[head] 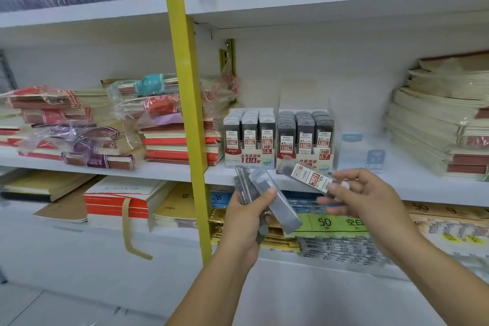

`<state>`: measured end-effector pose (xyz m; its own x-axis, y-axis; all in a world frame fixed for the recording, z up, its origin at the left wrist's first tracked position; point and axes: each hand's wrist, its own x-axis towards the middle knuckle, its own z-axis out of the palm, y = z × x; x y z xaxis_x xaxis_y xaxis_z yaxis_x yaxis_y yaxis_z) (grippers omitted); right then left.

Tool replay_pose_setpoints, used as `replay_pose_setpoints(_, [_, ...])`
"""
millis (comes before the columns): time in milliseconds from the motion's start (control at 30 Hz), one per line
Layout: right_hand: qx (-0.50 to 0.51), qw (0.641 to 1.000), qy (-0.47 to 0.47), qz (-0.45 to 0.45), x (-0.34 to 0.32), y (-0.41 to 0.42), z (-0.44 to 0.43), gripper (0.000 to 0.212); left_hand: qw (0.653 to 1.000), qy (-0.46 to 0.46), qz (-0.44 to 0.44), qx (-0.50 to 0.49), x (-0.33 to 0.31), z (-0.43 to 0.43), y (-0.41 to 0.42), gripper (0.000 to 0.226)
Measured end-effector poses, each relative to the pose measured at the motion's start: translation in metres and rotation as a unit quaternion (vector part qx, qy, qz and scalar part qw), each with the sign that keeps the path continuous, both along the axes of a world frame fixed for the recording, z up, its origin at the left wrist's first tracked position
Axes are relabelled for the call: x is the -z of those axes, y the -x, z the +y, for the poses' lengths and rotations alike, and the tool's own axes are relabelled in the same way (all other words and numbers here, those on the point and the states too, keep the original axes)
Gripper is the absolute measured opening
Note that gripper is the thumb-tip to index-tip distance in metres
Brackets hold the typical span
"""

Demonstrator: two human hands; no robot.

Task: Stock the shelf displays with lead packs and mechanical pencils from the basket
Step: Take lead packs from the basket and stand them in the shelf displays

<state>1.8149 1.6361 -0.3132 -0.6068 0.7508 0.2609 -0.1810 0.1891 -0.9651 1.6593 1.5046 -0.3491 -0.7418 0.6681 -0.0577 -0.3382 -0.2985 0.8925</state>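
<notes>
My left hand (244, 222) grips a fanned bunch of grey lead packs (267, 194), thumb across the front one. My right hand (362, 201) pinches a single lead pack (308, 176) with a white and red label, held tilted just in front of the 0.7 display. Two display boxes stand side by side on the middle shelf: the HB 0.5 box (248, 137) on the left and the HB 0.7 box (305, 139) on the right, both filled with rows of upright packs. The basket and any mechanical pencils are out of view.
A yellow upright post (185, 87) splits the shelving. Wrapped notebook stacks (79, 127) lie left of the displays and tall stacks (444, 119) to the right. A clear, light blue display box (362, 153) stands right of the 0.7 box. Paper goods (344, 235) fill the lower shelf.
</notes>
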Motion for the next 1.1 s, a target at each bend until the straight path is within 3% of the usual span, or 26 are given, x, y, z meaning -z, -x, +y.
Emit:
replay_pose_setpoints(167, [0.035,0.968,-0.249,0.014,-0.059,0.014,0.002,0.026,0.997,-0.016,0.029,-0.07,-0.012,-0.009,0.017,0.043])
replay_pose_setpoints(333, [0.119,0.842,-0.522,-0.065,-0.111,0.058,-0.006,0.027,0.994,-0.024,0.043,-0.103,-0.012,-0.019,0.034,0.041])
replay_pose_setpoints(533, [0.092,0.764,-0.607,-0.201,-0.138,0.109,0.007,0.02,0.993,-0.034,0.057,-0.097,-0.012,-0.019,0.052,0.041])
replay_pose_setpoints(700, [0.046,0.778,-0.571,-0.259,-0.133,0.137,0.017,0.016,0.993,-0.041,0.068,-0.087,-0.011,-0.015,0.063,0.035])
replay_pose_setpoints(767, [0.076,0.762,-0.584,-0.271,-0.127,0.143,0.02,0.014,0.994,-0.039,0.072,-0.079,-0.01,-0.013,0.065,0.038])
replay_pose_setpoints(933, [0.158,0.698,-0.634,-0.294,-0.112,0.138,0.019,0.035,0.995,-0.029,0.073,-0.06,-0.01,-0.014,0.064,0.044])
replay_pose_setpoints(1000, [0.171,0.724,-0.638,-0.199,-0.103,0.123,0.009,0.034,0.995,-0.028,0.071,-0.057,-0.009,-0.014,0.062,0.041])
replay_pose_setpoints(1100, [0.08,0.831,-0.54,-0.104,-0.073,0.094,-0.017,0.026,0.997,-0.031,0.067,-0.036,-0.009,-0.016,0.055,0.037])
